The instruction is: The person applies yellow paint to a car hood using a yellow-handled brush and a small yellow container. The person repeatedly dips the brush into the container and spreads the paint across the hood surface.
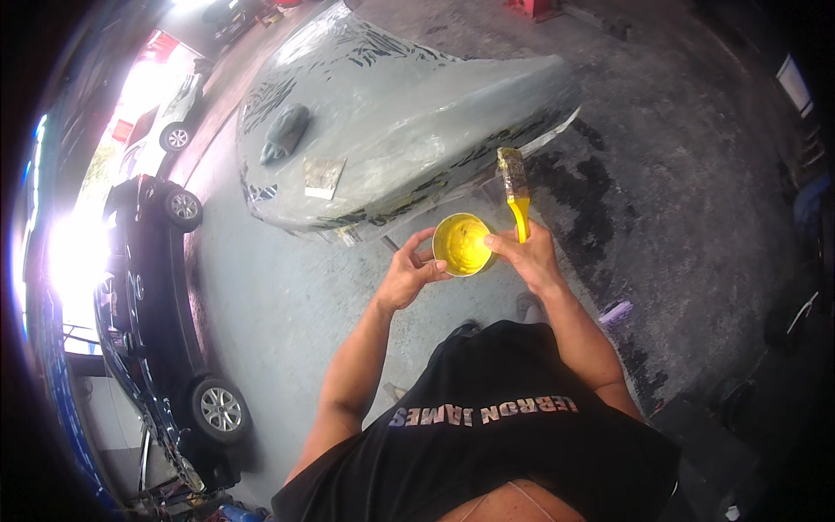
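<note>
My left hand (409, 270) grips the side of a round container (461, 244) with a yellow interior smeared with yellow stuff. My right hand (531, 257) holds a yellow-handled brush (518, 187) upright, its bristle end dark and stained, while the thumb rests on the container's right rim. Just beyond both hands lies a large grey-coated curved body part (400, 139), with wrinkled plastic film along its edges. On it are a grey lumpy object (287, 130) and a flat, pale square piece (323, 177).
A dark car (152, 287) stands at the left, a white car (174, 109) behind it by a bright opening. A red object (526, 9) sits at the back, a purple piece (616, 315) on the stained concrete floor (670, 200) at right. My feet are below me.
</note>
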{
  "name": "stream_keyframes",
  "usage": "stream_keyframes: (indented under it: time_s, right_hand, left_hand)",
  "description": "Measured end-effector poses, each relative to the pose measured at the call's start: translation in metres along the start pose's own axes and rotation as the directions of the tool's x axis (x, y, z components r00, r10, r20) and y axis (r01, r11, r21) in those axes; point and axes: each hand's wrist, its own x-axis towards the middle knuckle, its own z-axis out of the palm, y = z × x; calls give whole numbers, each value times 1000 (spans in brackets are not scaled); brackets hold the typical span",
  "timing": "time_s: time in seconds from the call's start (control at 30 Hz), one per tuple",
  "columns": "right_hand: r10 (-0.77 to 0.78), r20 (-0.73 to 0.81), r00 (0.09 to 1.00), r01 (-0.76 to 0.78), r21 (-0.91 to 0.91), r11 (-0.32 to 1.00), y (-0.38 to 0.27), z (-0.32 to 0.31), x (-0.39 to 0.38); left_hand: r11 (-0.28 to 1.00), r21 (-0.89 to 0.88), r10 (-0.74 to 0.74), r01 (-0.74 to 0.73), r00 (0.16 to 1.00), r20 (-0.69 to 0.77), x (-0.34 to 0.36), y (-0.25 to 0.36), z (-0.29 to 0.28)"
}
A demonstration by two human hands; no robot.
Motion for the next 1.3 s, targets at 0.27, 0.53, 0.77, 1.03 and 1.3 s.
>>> stream_keyframes:
  time_s: [0.27, 0.53, 0.77, 1.03, 1.3]
  right_hand:
    - [79, 11, 997, -79, 54, 995, -11, -19, -3]
    - [102, -162, 981, -86, 106, 991, -5, -51, 9]
    - [-20, -348, 937, 74, 142, 987, -27, -57, 21]
    - [-69, -650, 757, 137, 54, 989, -62, -2, 3]
    - [-86, -669, 738, 151, 39, 988, -52, 14, -12]
  left_hand:
    - [985, -171, 4, -3, 1000, 1, -22, -10, -41]
    - [932, -167, 249, -323, 901, -357, -51, 22, -91]
    - [857, 480, 499, -189, 541, -677, -17, 158, -219]
    - [499, 638, 570, 587, 332, -751, 125, 258, -364]
    - [84, 882, 499, 464, 746, -440, 170, 263, -396]
